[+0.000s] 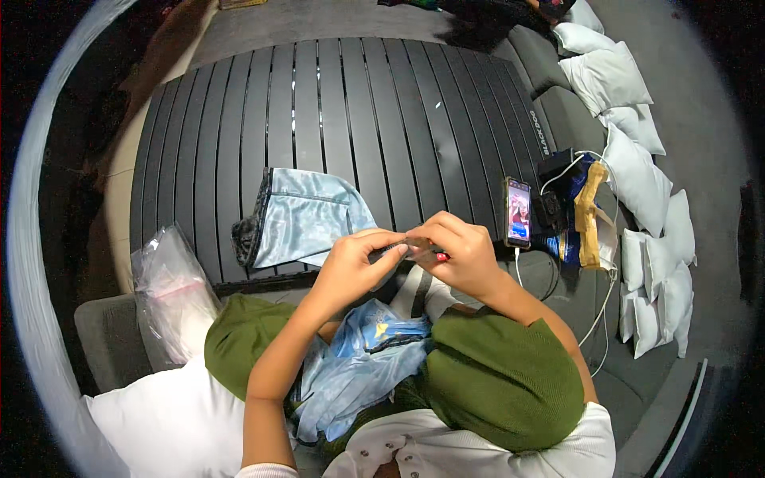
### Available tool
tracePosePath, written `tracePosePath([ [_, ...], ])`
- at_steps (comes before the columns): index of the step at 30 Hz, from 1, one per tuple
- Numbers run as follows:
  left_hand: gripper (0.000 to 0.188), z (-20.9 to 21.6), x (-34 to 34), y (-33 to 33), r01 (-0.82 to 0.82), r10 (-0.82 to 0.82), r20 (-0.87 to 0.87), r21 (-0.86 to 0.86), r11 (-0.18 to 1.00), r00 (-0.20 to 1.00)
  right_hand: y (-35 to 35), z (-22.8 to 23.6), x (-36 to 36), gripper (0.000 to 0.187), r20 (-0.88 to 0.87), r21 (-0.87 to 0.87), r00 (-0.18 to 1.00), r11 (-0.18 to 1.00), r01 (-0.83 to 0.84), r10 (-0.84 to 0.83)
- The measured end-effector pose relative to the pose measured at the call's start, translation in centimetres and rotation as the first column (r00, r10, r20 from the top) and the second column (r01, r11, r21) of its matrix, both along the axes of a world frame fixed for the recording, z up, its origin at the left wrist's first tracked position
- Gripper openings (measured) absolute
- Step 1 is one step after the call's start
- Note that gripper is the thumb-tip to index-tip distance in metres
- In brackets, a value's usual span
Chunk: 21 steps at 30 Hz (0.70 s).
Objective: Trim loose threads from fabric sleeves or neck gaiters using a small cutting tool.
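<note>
Over my lap, near the front edge of the table, my left hand (357, 267) and my right hand (460, 253) meet, fingertips almost together. Both are closed in a pinch on something small and greyish (409, 246); its kind is hard to make out. A red spot (441, 257) shows at the fingers of my right hand. Light blue satiny cloth with black trim (311, 213) lies on the table just beyond my left hand. Below my hands, more light blue fabric (351, 390) with a printed patch rests bunched between my green-clad knees.
A slatted black table (358, 103) spans the front. At right, a lit phone (518, 211) stands upright on a white cable, beside a yellow and blue bag (590, 215). White pillows (610, 80) line the right side. A clear plastic bag (171, 291) sits at left.
</note>
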State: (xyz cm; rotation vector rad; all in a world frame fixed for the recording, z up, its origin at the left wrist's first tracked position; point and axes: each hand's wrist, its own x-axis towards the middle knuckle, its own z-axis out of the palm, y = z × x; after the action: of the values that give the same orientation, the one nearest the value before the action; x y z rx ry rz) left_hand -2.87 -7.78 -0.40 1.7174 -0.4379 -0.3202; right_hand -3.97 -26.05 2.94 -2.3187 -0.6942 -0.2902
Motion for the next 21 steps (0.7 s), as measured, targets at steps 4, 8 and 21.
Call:
tracePosePath([
  [4, 0.019, -0.24, -0.18, -0.25, -0.003, 0.003, 0.018, 0.007, 1.000, 1.000, -0.37, -0.39, -0.05, 0.022, 0.125, -0.205, 0.992, 0.978, 0.034, -0.009],
  [8, 0.020, -0.44, -0.26, -0.42, -0.030, 0.030, 0.046, -0.008, 1.000, 0.999, -0.43, -0.36, 0.05, 0.017, 0.090, -0.099, 0.996, 0.995, 0.024, -0.015],
  [21, 0.022, -0.85, -0.07, -0.25, -0.048, 0.049, 0.023, -0.021, 0.999, 0.999, -0.91, -0.10, 0.07, 0.015, 0.035, 0.000, 0.999, 1.000, -0.030, 0.030],
])
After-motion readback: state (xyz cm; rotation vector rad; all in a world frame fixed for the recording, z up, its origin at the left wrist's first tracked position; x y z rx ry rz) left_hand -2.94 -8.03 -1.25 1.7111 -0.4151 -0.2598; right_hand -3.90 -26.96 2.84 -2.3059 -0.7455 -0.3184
